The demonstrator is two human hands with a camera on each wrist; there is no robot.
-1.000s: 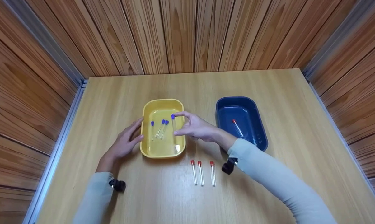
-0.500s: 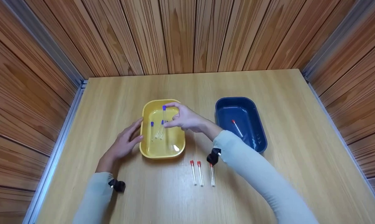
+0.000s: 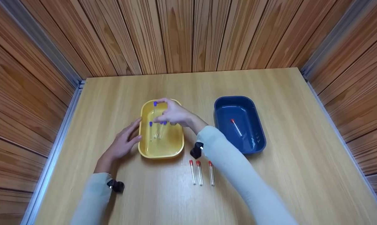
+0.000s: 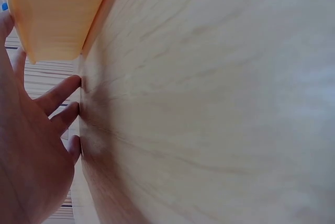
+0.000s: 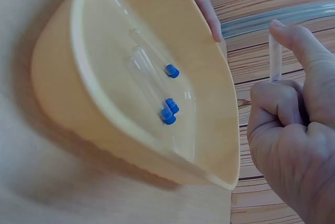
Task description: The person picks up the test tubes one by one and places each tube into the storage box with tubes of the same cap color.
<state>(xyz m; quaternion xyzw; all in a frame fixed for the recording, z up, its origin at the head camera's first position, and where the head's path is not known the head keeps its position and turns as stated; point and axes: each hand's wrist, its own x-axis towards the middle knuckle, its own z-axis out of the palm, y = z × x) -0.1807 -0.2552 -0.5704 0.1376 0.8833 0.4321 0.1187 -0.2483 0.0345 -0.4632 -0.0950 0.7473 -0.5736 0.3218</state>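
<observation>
Over the yellow tray (image 3: 172, 150), my right hand (image 3: 175, 114) pinches a clear test tube (image 3: 154, 110) with a blue cap, thumb at its lower end and forefinger at the cap. That tube is held upright and apart from the others in the right wrist view. Inside the tray lie three more blue-capped test tubes (image 5: 152, 80); in the head view the right hand partly covers two of them. My left hand (image 3: 123, 144) touches the tray's left side with extended fingers. In the left wrist view, several of its fingertips (image 4: 73, 81) meet the table.
To the right stands a dark blue tray (image 3: 256, 137) with a red-capped test tube (image 3: 236, 127) in it. Three red-capped test tubes (image 3: 199, 173) lie on the wooden table (image 3: 163, 193) nearer the body, close to my right forearm. Wood-panelled walls (image 3: 175, 37) enclose the table.
My right hand has carried the blue-capped test tube leftward and toward the far end of the yellow tray. The left hand stays at the tray's side.
</observation>
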